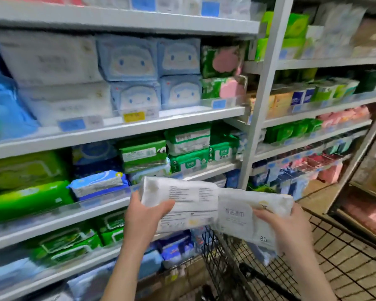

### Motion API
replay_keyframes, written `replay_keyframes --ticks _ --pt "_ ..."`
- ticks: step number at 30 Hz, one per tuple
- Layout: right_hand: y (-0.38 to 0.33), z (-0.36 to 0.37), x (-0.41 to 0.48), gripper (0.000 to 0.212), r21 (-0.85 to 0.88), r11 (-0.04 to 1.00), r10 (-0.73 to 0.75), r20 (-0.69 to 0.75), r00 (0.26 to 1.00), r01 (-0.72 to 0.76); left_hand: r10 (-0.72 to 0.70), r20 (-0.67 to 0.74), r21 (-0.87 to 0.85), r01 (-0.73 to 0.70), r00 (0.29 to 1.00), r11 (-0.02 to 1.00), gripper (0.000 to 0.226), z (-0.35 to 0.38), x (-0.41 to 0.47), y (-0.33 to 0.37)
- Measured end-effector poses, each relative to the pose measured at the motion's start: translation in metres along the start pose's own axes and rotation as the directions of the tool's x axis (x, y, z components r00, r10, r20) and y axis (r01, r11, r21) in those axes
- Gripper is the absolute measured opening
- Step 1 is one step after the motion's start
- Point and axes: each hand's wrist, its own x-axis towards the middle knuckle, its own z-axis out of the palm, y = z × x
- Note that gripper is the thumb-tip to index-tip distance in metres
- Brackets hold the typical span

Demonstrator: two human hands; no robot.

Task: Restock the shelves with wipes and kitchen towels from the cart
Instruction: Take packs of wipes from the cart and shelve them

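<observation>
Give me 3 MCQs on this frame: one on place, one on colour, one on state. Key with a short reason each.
1. Where do the blue cartoon-face packs sit?
A. in the cart
B. on the shelf above the green wipes packs
C. on the floor

2. What colour are the two packs in the person's hands?
A. white
B. pink
C. dark blue

3. What is the state of the left hand?
A. open and empty
B. resting on the cart rim
C. closed in a grip on a pack

Key: B, the cartoon-face packs stand one shelf above the green wipes packs. A, the left pack and the right pack are both white with grey print. C, the left hand's thumb and fingers wrap the left pack's end; the right hand likewise holds the right pack, above the cart.
</observation>
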Motion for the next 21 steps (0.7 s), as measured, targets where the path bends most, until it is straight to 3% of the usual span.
replay_keyframes --ticks 4,8,13,18,21 --pt "-0.035 -0.001 -0.001 0.043 0.126 0.987 -0.115 0.155 0.981 0.096 0.033 -0.150 -0.096 -0.048 0.988 0.994 0.056 -0.039 -0.021 0.011" --pt "-0.076 0.018 -0.003 0.052 0.201 0.941 -0.317 0.233 0.920 0.273 0.071 -0.301 -0.201 -0.135 0.951 0.970 0.046 -0.085 -0.034 0.028" --pt "-0.144 0.064 -0.001 0.055 0.307 0.849 -0.511 0.278 0.813 0.429 0.140 -0.453 -0.270 -0.285 0.880 0.920 0.065 -0.143 -0.035 0.043" --pt "-0.209 0.126 -0.007 0.046 0.392 0.739 -0.662 0.268 0.700 0.549 0.204 -0.561 -0.269 -0.409 0.802 0.872 0.045 -0.199 -0.028 0.055" --pt "-0.241 0.160 -0.017 0.047 0.441 0.663 -0.738 0.255 0.624 0.605 0.216 -0.584 -0.221 -0.409 0.782 0.885 0.052 -0.229 -0.019 0.058"
